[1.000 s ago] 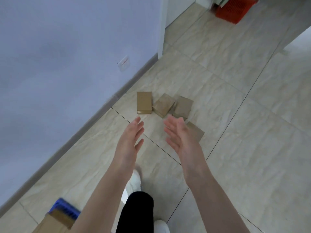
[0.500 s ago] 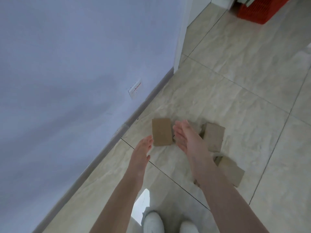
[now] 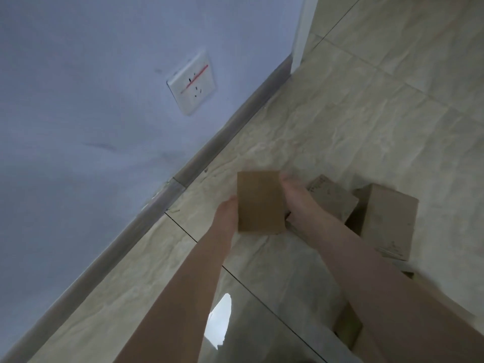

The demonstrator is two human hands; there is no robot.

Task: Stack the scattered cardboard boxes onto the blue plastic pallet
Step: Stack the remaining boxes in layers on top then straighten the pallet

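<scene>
Flanking cardboard box (image 3: 259,201) | left hand (image 3: 226,218): fingers (image 3: 231,203) straight on its side | right hand (image 3: 297,203): fingers straight, touching

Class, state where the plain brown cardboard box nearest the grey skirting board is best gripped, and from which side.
Its two long side faces, a palm on each, from left and right: the plain brown cardboard box has its broad face up, and the left hand and right hand flank those sides.

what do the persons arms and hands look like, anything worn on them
The left forearm and right forearm are bare to the frame edge, no sleeves in view. The left hand and right hand are gloveless; no watch or ring shows, though the picture is blurry.
</scene>
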